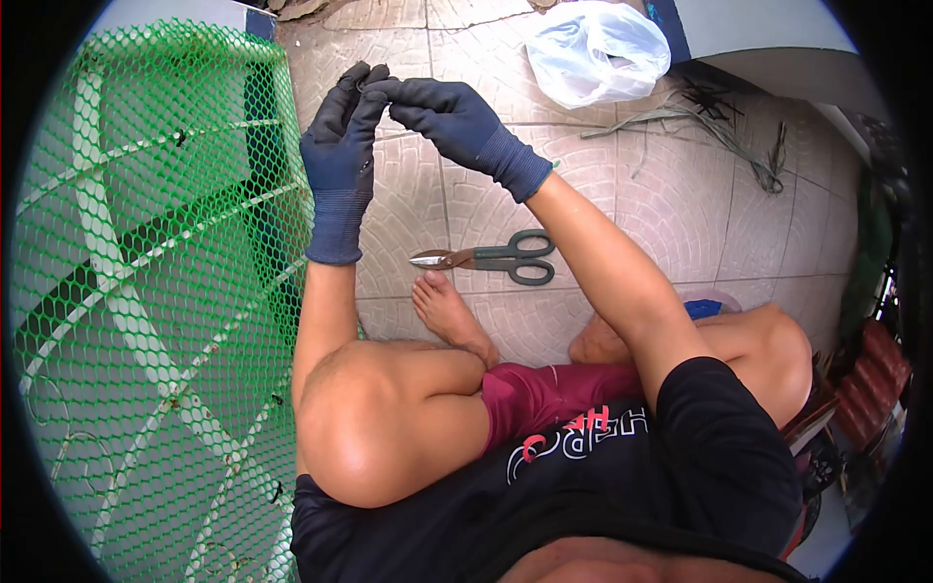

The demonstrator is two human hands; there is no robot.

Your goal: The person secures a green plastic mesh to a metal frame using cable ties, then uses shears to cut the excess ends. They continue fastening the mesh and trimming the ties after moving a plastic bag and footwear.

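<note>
My left hand [342, 160], in a dark blue work glove, is raised beside the edge of the green plastic mesh [185, 282], its fingers closed. From the right, my right hand [455, 124], gloved alike, reaches over so that its pinched fingertips meet those of the left. A tiny thin loop seems to show between the fingertips, too small to name. The mesh lies over a white metal frame [126, 301] with rust spots. On the tiles below my hands rest snips [486, 257] with dark green handles, close to a bare foot.
A white plastic bag [598, 53] lies on the tiled floor [573, 214] at the far side. Right of it are loose greenish strips [724, 126] and some dark ties. Reddish corrugated pieces [872, 384] stand at the right edge.
</note>
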